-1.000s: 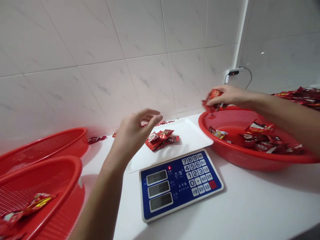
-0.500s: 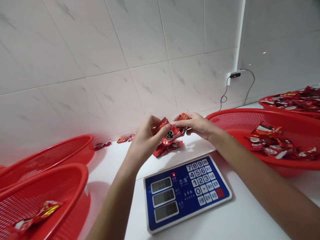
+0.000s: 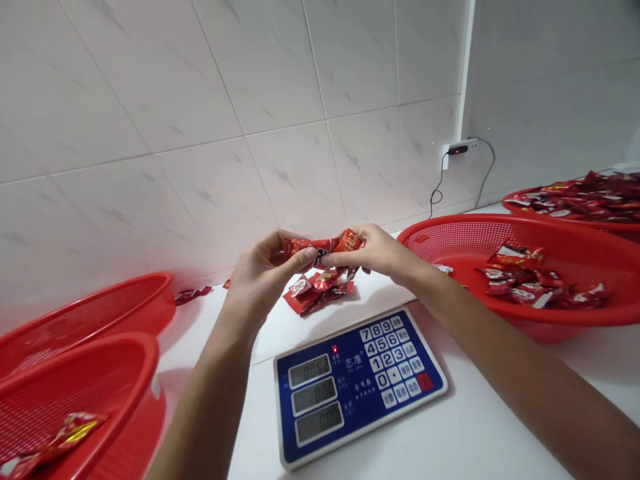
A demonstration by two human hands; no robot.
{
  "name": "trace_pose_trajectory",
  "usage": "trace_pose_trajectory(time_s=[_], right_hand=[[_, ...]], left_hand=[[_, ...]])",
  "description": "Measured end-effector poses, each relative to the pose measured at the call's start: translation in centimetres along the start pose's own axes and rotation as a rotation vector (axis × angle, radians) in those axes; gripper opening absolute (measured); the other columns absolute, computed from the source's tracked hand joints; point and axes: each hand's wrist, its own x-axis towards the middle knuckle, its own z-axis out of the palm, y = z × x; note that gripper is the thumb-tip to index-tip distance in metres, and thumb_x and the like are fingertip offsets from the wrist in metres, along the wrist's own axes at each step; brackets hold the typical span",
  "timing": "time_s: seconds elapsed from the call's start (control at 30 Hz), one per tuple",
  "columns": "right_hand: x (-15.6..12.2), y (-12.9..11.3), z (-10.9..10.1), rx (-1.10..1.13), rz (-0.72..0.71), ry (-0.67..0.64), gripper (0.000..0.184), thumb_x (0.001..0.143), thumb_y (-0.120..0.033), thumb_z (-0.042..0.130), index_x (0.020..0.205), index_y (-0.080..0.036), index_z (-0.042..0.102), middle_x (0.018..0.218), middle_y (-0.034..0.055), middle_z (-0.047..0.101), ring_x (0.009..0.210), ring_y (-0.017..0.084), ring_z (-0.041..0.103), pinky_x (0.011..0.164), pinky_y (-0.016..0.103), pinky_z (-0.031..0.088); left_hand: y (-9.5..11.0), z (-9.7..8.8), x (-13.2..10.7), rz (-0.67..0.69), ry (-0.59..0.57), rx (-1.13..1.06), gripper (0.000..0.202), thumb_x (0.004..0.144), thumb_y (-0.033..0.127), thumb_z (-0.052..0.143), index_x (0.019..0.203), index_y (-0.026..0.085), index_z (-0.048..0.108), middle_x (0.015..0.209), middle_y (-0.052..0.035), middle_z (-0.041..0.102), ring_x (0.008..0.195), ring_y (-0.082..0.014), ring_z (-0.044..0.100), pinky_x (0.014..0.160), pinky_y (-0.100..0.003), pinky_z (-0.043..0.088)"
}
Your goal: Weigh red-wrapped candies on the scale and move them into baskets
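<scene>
From here I see crinkled, glossy red foil sweet wrappers (image 3: pixel 314 297). The perforated basket (image 3: pixel 475 233) is smooth red plastic, and the wall tiles (image 3: pixel 300 173) are polished, marble-patterned ceramic.

Below the grip sits a blue digital weighing scale (image 3: pixel 357 387), to the right a red mesh basket (image 3: pixel 500 233) holds red foil packets (image 3: pixel 530 283), to the left lie two red baskets (image 3: pixel 85 313), and beyond rises a white tile wall (image 3: pixel 300 167) with a plugged-in charger (image 3: pixel 457 150).

We see red mesh baskets (image 3: pixel 480 230), a blue scale (image 3: pixel 350 353) with white keys (image 3: pixel 393 380), red-and-gold wrappers (image 3: pixel 67 437), and white tiles (image 3: pixel 225 200) veined grey.
</scene>
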Motion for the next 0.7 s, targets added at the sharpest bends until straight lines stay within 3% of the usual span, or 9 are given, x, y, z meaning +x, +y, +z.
trace_pose_trajectory(time_s=[0.1, 0.23, 0.37, 0.43, 0.53, 0.7], right_hand=[[0.0, 0.2, -0.7, 0.028, -0.008, -0.031, 0.026, 0.068, -0.029, 0.086, 0.084, -0.016, 0.07, 0.064, -0.0028, 0.064, 0.054, 0.008, 0.052, 0.048, 0.021, 0.038], [0.2, 0.4, -0.8, 0.011, -0.01, 0.022, 0.026, 0.065, -0.026, 0.086, 0.08, -0.017, 0.066, 0.06, -0.005, 0.057, 0.053, 0.007, 0.049, 0.047, 0.021, 0.035], [0.3, 0.8, -0.1, -0.041, -0.119, 0.068, 0.025, 0.068, -0.027, 0.082, 0.078, -0.018, 0.061, 0.064, -0.0049, 0.056, 0.061, 0.009, 0.054, 0.059, 0.024, 0.045], [0.2, 0.8, 0.4, -0.137, -0.231, 0.083, 0.019, 0.073, -0.029, 0.078, 0.081, -0.019, 0.063, 0.069, -0.0037, 0.058, 0.066, 0.01, 0.055, 0.064, 0.026, 0.045], [0.1, 0.7, 0.7, -0.347, -0.326, 0.122, 0.012, 0.077, -0.028, 0.073, 0.081, -0.02, 0.065, 0.075, -0.0017, 0.062, 0.071, 0.011, 0.055, 0.067, 0.027, 0.044], [0.0, 0.4, 0.1, -0.271, -0.281, 0.153, 0.022, 0.073, -0.03, 0.08, 0.086, -0.018, 0.067, 0.071, -0.0016, 0.064, 0.065, 0.012, 0.059, 0.063, 0.028, 0.048]], left_hand=[[-0.1, 0.4, 0.0, -0.024, -0.007, -0.016, 0.038, 0.062, 0.046, 0.092, 0.077, 0.018, 0.07, 0.071, -0.0025, 0.071, 0.068, -0.014, 0.065, 0.065, -0.024, 0.054], [-0.8, 0.5, 0.2, -0.057, -0.024, -0.022, 0.047, 0.06, 0.054, 0.091, 0.086, 0.019, 0.072, 0.081, -0.0052, 0.073, 0.075, -0.0164, 0.067, 0.069, -0.025, 0.056], [-2.0, -0.2, 0.6, -0.138, 0.008, -0.032, 0.069, 0.07, 0.084, 0.063, 0.091, 0.019, 0.07, 0.075, -0.0069, 0.071, 0.064, -0.0183, 0.067, 0.066, -0.03, 0.058], [-2.2, -0.8, 0.7, -0.251, -0.109, -0.003, 0.075, 0.071, 0.09, 0.052, 0.079, 0.018, 0.068, 0.064, -0.0085, 0.068, 0.054, -0.0185, 0.063, 0.056, -0.031, 0.055], [-1.8, -1.7, 0.8, -0.293, -0.266, 0.064, 0.063, 0.068, 0.08, 0.069, 0.064, 0.017, 0.065, 0.058, -0.0069, 0.063, 0.049, -0.0153, 0.054, 0.048, -0.027, 0.046], [-1.4, -2.4, 1.1, -0.134, -0.121, 0.043, 0.055, 0.055, 0.066, 0.087, 0.064, 0.019, 0.06, 0.057, 0.0024, 0.053, 0.053, -0.0094, 0.044, 0.048, -0.021, 0.036]])
